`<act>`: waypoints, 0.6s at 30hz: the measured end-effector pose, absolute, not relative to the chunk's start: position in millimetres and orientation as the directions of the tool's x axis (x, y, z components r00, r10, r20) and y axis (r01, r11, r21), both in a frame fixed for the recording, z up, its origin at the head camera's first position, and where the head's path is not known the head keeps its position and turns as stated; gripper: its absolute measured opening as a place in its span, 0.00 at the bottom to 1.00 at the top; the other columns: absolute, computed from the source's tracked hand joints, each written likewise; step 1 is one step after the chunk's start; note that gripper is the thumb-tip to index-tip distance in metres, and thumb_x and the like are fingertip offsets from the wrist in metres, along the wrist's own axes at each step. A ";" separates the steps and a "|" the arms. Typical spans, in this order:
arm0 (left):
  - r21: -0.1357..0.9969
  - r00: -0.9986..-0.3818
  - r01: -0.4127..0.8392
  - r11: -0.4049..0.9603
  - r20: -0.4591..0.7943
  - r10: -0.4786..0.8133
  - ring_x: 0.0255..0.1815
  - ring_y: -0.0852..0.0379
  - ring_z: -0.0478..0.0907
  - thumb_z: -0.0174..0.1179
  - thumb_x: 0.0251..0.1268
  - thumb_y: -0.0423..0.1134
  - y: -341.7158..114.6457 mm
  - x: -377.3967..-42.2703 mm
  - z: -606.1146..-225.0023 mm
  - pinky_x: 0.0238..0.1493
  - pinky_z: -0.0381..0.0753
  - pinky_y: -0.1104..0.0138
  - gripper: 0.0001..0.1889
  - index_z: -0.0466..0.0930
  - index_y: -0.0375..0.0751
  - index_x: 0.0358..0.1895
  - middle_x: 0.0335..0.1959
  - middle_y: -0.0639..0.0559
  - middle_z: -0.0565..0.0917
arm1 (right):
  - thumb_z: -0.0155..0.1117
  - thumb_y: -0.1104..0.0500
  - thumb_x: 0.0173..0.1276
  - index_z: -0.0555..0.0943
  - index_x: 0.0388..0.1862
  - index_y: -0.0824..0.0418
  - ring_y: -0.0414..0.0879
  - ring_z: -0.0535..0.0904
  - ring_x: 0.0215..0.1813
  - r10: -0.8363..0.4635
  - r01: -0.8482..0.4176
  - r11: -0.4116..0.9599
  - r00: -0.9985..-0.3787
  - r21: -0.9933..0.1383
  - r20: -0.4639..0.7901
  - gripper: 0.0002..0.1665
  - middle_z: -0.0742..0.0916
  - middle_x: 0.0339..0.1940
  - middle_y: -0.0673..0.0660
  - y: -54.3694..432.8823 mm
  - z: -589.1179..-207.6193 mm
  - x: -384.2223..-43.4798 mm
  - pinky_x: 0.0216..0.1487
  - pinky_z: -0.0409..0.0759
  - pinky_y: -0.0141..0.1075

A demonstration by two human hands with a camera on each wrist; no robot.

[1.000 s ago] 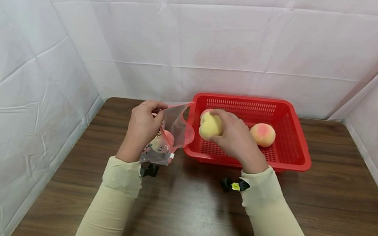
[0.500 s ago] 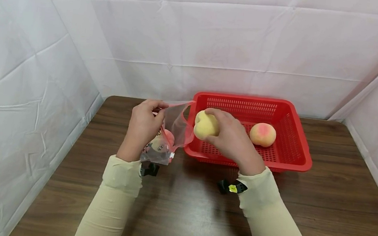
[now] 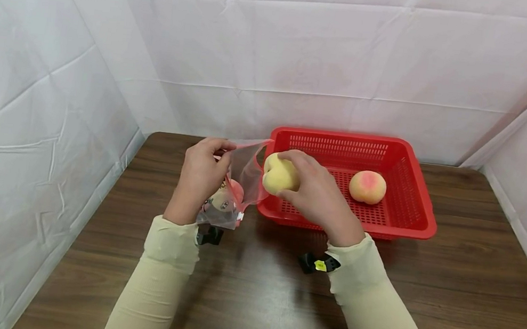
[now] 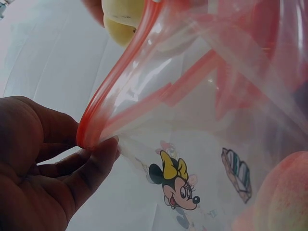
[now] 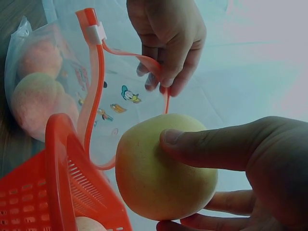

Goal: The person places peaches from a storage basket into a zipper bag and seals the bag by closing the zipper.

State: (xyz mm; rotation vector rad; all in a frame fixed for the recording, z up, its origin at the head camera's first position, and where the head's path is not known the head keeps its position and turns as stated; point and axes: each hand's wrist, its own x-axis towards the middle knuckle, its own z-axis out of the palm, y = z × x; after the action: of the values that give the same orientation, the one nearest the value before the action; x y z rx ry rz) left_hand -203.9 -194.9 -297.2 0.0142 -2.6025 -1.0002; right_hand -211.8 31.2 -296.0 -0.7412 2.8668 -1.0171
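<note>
My left hand (image 3: 202,175) pinches the red rim of a clear zip bag (image 3: 248,171) with cartoon prints. The bag's mouth gapes toward the basket, and a white slider (image 5: 95,32) sits on the zip. Inside the bag lie peaches (image 5: 36,98), seen through the plastic in the right wrist view. A yellow-green peach (image 3: 281,175) is held between the thumb and fingers of my right hand (image 3: 318,192), right at the bag's mouth over the basket's left edge. In the left wrist view this peach (image 4: 122,24) shows beside the red rim.
A red perforated basket (image 3: 418,223) stands on the brown wooden table (image 3: 249,302), just right of the bag. One pink-topped peach (image 3: 368,187) rests in its right half. White cloth (image 3: 304,51) hangs behind and at both sides.
My right hand has carried its peach leftward from over the basket to the bag's mouth. The left hand and the bag have stayed nearly still.
</note>
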 end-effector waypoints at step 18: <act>0.669 -0.943 0.101 0.736 0.300 -0.143 0.46 0.49 0.83 0.53 0.69 0.35 -193.2 -204.9 -297.6 0.40 0.85 0.57 0.12 0.85 0.39 0.47 0.48 0.45 0.83 | 0.77 0.56 0.53 0.70 0.67 0.47 0.54 0.77 0.54 -0.479 -0.485 0.637 -0.858 -0.599 0.186 0.42 0.75 0.63 0.53 21.2 -302.8 -205.9 0.55 0.79 0.49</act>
State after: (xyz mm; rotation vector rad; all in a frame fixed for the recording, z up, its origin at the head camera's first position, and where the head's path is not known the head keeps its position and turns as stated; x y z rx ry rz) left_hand -204.9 -193.2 -297.6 0.0321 -2.6063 -1.0320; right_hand -205.9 21.2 -302.8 -0.8399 2.8502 -1.0481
